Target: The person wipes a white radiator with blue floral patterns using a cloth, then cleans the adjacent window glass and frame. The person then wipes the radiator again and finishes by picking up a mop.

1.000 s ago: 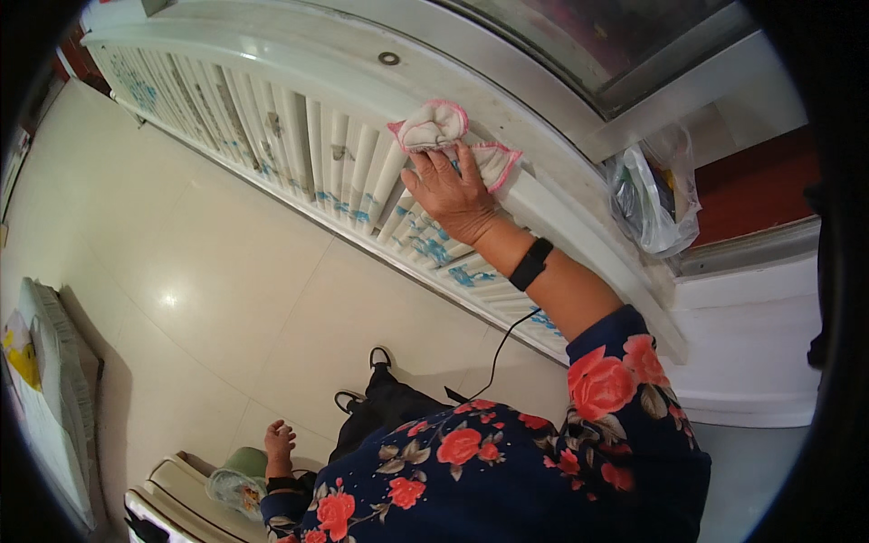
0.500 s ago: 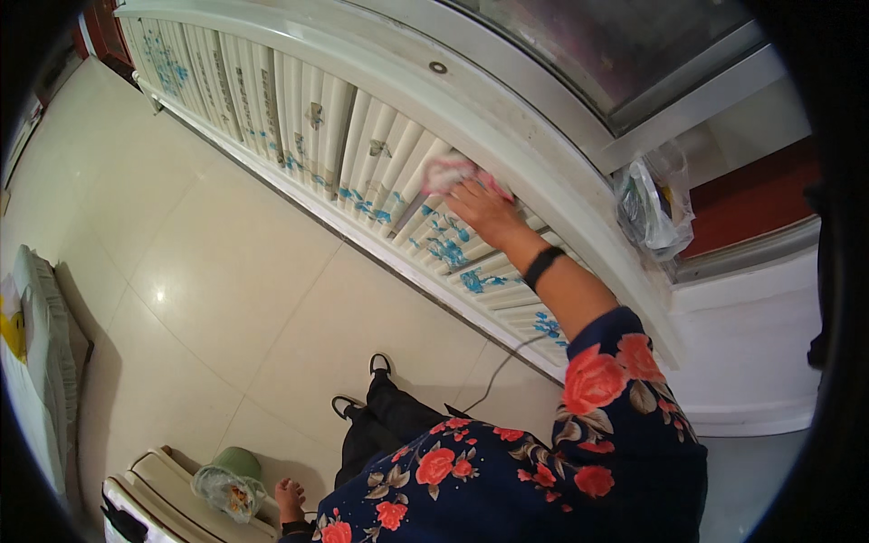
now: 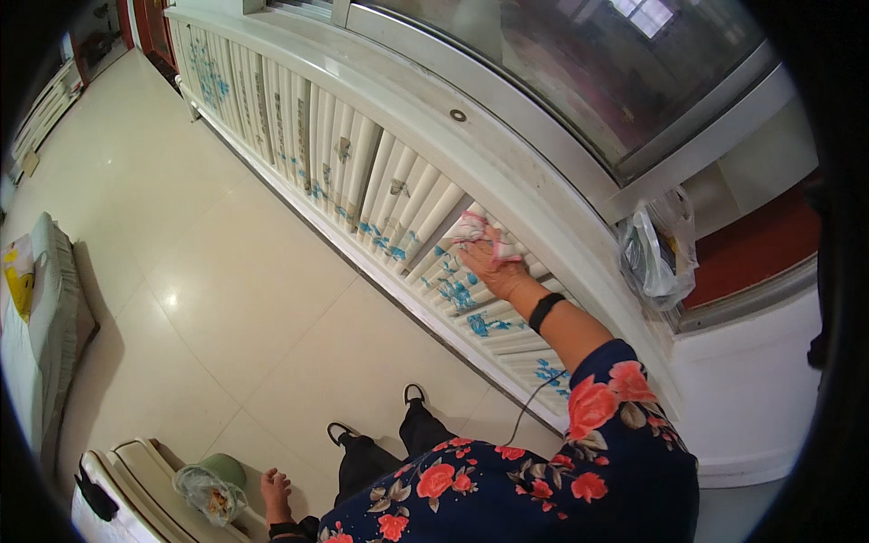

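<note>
My right hand (image 3: 494, 268) presses a white cloth with pink edging (image 3: 468, 226) against the slats of a white radiator (image 3: 421, 195). Blue flowers and brown butterflies decorate those slats. Part of the cloth lies beneath my fingers, and a corner sticks out beside them. A black band circles my right wrist. Down at the lower left hangs my left hand (image 3: 276, 493), its fingers loosely apart and holding nothing, near a green bin (image 3: 224, 469) lined with a clear bag.
Above the radiator runs a pale sill (image 3: 412, 100) below a metal-framed window (image 3: 579, 81). A plastic bag (image 3: 659, 249) stands at its right end. One dark cable (image 3: 525, 412) drops near my legs. Cream furniture (image 3: 149, 489) and a covered bed (image 3: 50, 308) are at the left.
My right hand and the cloth have moved lower on the slats and slightly right. My left hand has shifted a little left. One foot has moved to the right, and the whole view has tilted.
</note>
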